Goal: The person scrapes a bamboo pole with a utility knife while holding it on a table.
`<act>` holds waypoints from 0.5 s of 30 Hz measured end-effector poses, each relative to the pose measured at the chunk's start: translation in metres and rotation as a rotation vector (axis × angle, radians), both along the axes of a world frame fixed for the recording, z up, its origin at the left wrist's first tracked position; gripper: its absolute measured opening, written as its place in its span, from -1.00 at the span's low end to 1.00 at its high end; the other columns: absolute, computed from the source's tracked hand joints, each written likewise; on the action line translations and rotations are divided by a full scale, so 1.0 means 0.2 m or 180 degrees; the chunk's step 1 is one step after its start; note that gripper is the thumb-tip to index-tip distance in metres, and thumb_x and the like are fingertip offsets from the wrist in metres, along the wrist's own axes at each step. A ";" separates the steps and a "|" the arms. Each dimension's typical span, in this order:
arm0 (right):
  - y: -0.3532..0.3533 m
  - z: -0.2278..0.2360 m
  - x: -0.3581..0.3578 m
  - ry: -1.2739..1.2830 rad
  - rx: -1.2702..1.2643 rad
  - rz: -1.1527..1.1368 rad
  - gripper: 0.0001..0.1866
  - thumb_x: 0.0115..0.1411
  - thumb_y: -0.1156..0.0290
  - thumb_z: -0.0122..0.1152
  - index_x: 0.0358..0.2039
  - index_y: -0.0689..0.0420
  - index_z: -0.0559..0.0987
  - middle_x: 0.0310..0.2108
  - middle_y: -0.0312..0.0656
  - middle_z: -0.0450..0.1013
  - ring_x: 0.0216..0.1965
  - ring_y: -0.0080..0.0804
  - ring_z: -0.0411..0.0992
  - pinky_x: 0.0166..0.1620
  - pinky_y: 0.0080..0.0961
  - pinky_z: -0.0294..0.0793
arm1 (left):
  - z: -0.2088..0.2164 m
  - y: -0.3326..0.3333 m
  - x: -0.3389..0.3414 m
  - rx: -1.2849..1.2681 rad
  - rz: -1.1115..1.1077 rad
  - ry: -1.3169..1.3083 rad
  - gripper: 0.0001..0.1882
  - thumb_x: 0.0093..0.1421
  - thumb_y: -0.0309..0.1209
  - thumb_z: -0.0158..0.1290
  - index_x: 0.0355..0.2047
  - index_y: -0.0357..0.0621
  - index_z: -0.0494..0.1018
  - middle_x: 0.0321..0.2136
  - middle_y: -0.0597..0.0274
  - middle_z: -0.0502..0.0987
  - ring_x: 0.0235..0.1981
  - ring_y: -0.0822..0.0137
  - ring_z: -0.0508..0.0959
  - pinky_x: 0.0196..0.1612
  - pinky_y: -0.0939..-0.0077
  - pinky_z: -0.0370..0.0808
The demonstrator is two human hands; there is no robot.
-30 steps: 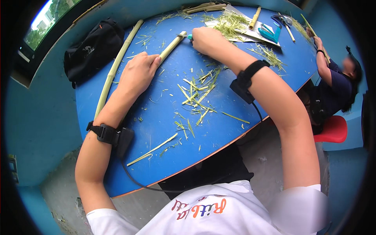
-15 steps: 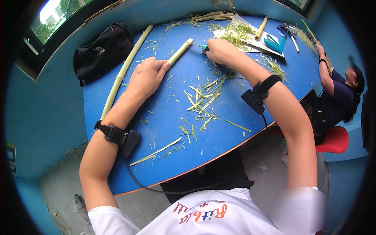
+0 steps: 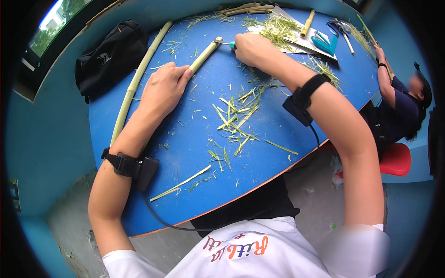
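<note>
A black bag (image 3: pixel 111 60) with a small pale emblem slumps at the far left edge of the blue desk (image 3: pixel 269 125), below a dark-framed window (image 3: pixel 53 23) set in a blue wall (image 3: pixel 51 139). Along the far edge lies a bundle of pale strips (image 3: pixel 252 9). White sheets (image 3: pixel 283 15) near it carry a short yellowish tube (image 3: pixel 308 23) and a teal tool (image 3: pixel 324 44); just to the right lies a pale stick-like handle (image 3: pixel 349 43). Farther right, a co-worker (image 3: pixel 402 104) in a dark top, a black band on one wrist, grips a slender green stalk (image 3: pixel 366 28) near a red seat (image 3: pixel 396 160). Grey floor (image 3: pixel 315 199) shows below.
</note>
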State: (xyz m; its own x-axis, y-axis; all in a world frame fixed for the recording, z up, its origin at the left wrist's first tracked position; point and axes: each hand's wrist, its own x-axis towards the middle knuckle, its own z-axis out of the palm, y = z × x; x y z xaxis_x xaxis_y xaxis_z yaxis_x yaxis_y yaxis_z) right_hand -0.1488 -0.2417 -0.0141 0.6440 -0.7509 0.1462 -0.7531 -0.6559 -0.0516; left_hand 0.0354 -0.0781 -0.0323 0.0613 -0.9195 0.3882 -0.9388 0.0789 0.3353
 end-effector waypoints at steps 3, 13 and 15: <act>-0.01 0.01 0.02 -0.0010 0.0053 -0.0067 -0.74 0.10 0.39 0.10 -0.35 0.34 0.61 -0.36 0.19 0.53 -0.28 0.11 0.53 -0.17 -0.10 0.52 | 0.00 -0.01 -0.01 -0.0074 -0.0080 -0.0002 -0.73 0.29 -0.24 -0.03 -0.21 -0.10 0.59 -0.47 -0.03 0.43 -0.34 -0.01 0.50 -0.22 0.17 0.42; 0.04 0.02 -0.04 0.0068 0.0251 -0.0090 -0.70 0.12 0.36 0.10 -0.36 0.40 0.58 -0.38 0.25 0.52 -0.29 0.14 0.52 -0.18 -0.08 0.51 | 0.00 -0.03 -0.01 -0.0067 -0.0144 -0.0049 -0.74 0.29 -0.26 -0.04 -0.24 -0.13 0.58 -0.46 -0.03 0.42 -0.35 -0.02 0.49 -0.22 0.15 0.42; 0.04 0.04 -0.03 0.0151 0.0283 -0.0095 -0.70 0.12 0.36 0.10 -0.36 0.41 0.58 -0.37 0.25 0.52 -0.29 0.14 0.53 -0.18 -0.08 0.51 | 0.00 -0.03 -0.01 -0.0053 -0.0153 -0.0067 -0.74 0.29 -0.26 -0.04 -0.24 -0.12 0.57 -0.46 -0.03 0.42 -0.35 -0.02 0.49 -0.23 0.14 0.42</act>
